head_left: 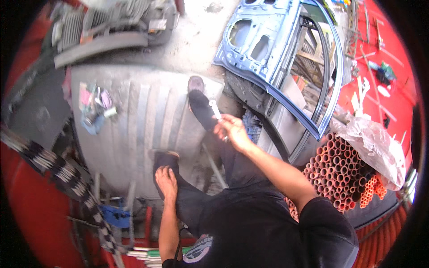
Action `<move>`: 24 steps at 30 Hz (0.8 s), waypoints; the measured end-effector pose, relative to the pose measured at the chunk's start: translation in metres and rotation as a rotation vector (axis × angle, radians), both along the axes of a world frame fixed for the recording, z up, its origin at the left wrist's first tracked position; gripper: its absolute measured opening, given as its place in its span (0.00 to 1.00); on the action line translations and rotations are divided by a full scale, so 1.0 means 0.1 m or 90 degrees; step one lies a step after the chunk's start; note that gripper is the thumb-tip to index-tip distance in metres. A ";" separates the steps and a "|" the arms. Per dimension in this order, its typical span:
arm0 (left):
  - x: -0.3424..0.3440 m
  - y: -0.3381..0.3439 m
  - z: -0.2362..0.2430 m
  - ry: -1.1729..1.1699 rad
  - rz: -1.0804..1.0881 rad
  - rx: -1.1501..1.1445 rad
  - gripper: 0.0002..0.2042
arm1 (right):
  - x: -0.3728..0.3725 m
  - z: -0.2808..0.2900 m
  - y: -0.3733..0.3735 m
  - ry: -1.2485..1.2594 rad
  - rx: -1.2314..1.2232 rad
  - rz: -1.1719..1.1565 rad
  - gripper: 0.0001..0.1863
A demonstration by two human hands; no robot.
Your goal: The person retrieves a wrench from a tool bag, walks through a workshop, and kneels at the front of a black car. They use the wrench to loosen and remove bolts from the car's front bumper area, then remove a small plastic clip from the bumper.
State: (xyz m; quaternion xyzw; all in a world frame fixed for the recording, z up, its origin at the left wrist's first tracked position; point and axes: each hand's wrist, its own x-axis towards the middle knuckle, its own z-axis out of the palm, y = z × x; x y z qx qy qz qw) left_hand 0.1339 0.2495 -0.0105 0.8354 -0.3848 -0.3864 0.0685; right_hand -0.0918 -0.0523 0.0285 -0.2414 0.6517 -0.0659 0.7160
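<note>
My right hand [231, 132] is closed round the lower end of a small silvery wrench [215, 108]. Its ring-shaped head points up and away, over my right lower leg. My left hand [166, 181] lies on my left leg near the knee, fingers stretched over the dark trousers, holding nothing. Just beyond the right hand, to its right, stands a bare blue car door [263, 67] with cut-outs in its panel and a dark window frame. The wrench is apart from the door.
Under my feet is a grey ribbed metal sheet [134, 134], with a small heap of rags and bits [96, 109] on it. Dark car parts [111, 27] lie far left. Orange tubes [335, 174] are stacked at right beside a clear plastic sheet [371, 145]. A checkered strip [53, 165] runs along the left.
</note>
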 end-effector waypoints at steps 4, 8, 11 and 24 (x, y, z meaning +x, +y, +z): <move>0.05 -1.49 0.42 0.036 -0.024 -0.071 0.12 | -0.83 -0.23 -0.64 0.062 -0.178 -0.078 0.14; 0.03 -2.67 0.55 0.061 -0.092 -0.114 0.12 | -1.53 -0.52 -0.63 0.202 -0.174 -0.078 0.15; 0.03 -3.21 0.41 0.044 -0.145 -0.124 0.13 | -1.85 -0.78 -0.57 0.253 -0.168 -0.121 0.13; 0.37 -5.74 -0.92 0.234 -0.498 0.002 0.13 | -2.12 -1.02 -3.36 0.175 -0.416 -0.220 0.16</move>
